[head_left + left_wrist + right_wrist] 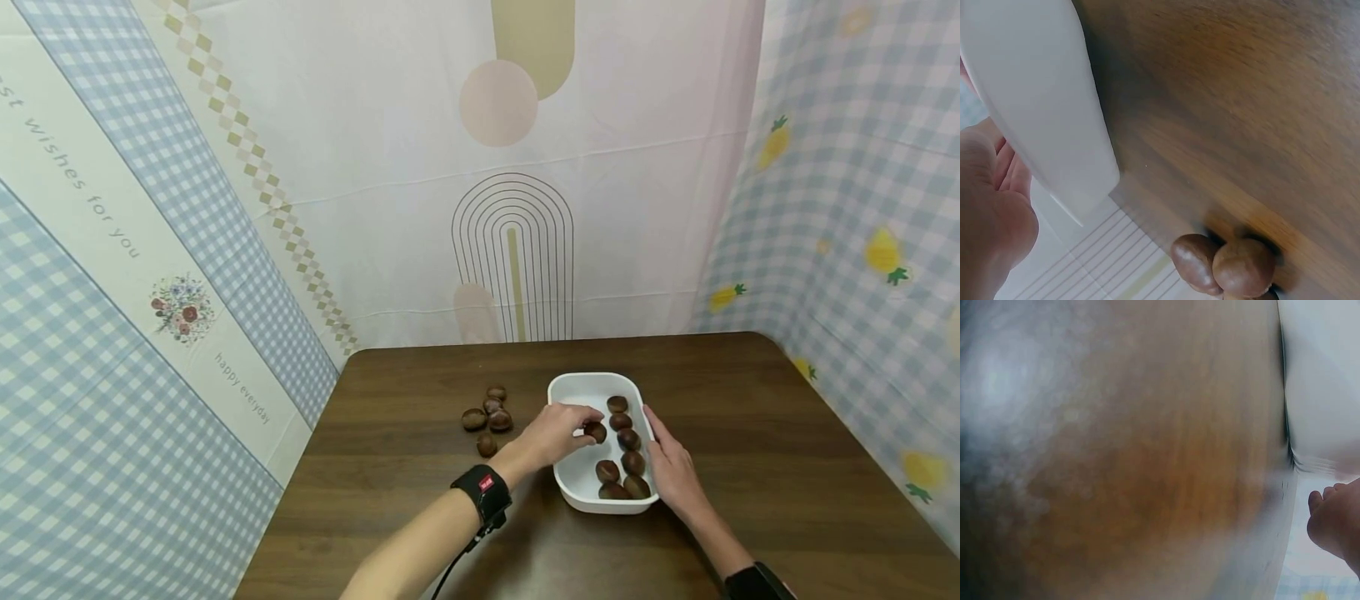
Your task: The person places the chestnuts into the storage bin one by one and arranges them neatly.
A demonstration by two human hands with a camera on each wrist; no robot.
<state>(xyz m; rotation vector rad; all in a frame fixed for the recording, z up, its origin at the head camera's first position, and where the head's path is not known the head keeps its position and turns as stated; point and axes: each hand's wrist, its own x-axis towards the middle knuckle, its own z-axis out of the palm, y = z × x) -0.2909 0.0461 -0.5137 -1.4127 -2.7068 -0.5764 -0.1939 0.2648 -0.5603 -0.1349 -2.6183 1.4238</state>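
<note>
One glossy brown rounded chestnut (pixel 596 432) is pinched by the left hand (pixel 558 430), fingers narrowly parted, over a white rounded-rectangular dish (pixel 579 393) touched by the right hand (pixel 672 468), fingers straight.

The right wrist view blurs the table (pixel 750 450), whose near edge the head view crops; the left hand (pixel 557 432) partly hides a chestnut (pixel 596 432) in the white tray (pixel 581 391).

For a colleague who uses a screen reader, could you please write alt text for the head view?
A person's left hand pinches a chestnut inside a white dish on a wooden table, while the right hand rests against the dish's right side. More chestnuts sit in the dish, and a small cluster lies to its left.
</note>
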